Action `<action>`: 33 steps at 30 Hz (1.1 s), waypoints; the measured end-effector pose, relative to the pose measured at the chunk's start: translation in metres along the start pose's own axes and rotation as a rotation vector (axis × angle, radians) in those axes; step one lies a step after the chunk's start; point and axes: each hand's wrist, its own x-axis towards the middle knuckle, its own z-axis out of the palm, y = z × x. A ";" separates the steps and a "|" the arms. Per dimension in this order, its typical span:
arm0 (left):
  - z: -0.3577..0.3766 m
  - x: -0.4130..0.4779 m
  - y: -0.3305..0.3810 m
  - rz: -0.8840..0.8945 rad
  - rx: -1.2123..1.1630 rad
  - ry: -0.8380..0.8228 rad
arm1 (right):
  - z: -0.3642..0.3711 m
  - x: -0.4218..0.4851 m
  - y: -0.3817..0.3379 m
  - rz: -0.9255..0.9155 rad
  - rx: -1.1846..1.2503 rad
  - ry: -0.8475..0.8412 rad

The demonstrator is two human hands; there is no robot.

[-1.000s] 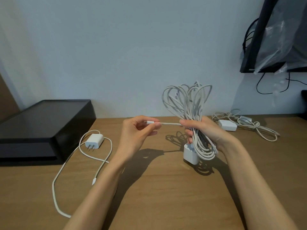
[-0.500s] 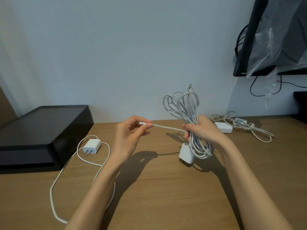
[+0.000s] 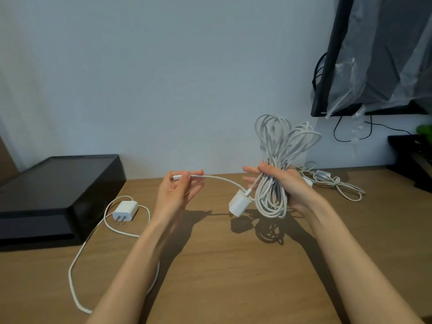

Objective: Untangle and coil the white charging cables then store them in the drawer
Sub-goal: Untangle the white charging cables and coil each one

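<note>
I have both hands raised above the brown wooden surface (image 3: 233, 265), to the right of the low black rectangular box (image 3: 58, 183) that sits against the wall. The right hand (image 3: 287, 185), the farther of the two from the box, has its fingers wrapped round the middle of a bundle of white braided charging cable (image 3: 275, 146). Loops fan out above the hand and hang below it. A white cube-shaped charger plug (image 3: 239, 203) dangles from the bundle on the side facing the box, its shadow on the surface beneath.

The left hand (image 3: 177, 192), nearer the box, pinches the free end of the cable (image 3: 210, 177) between thumb and fingertips, with the small connector poking out toward the box. That strand sags gently from the pinch across to the bundle.

Just beside the box's front right corner lies a second white charger plug (image 3: 125, 210) with metal prongs. It is ringed by its own loose white cable (image 3: 77, 260), which trails along the surface and passes under the left forearm.

Beyond the bundle from the box, a third white cable (image 3: 336, 183) lies in a knotted heap, partly hidden behind the right hand. Above that heap a black monitor draped in clear plastic film (image 3: 374, 54) hangs on the wall, with thin black wires (image 3: 350, 134) drooping below it. Farthest from the box sits a dark object (image 3: 411, 157) that I cannot identify.
</note>
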 end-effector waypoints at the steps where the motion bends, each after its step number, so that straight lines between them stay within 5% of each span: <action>1: -0.001 0.001 -0.001 -0.009 -0.025 0.020 | 0.000 -0.002 -0.002 -0.007 0.047 0.010; 6: -0.004 0.003 -0.005 -0.003 -0.005 0.068 | -0.001 -0.006 -0.008 -0.038 0.141 0.049; 11: -0.004 0.002 -0.012 0.020 0.188 0.023 | 0.004 -0.010 -0.015 0.013 0.532 0.057; 19: -0.002 -0.010 -0.021 -0.087 0.598 -0.211 | 0.019 -0.004 -0.019 0.064 0.788 0.157; 27: 0.009 -0.020 -0.024 0.006 0.863 -0.389 | 0.021 0.014 -0.030 -0.008 0.953 0.337; 30: 0.005 -0.018 -0.015 -0.003 0.809 -0.522 | 0.019 0.024 -0.027 -0.020 0.896 0.337; 33: -0.003 -0.012 0.003 -0.005 0.552 -0.434 | 0.009 0.023 -0.026 -0.022 0.770 0.321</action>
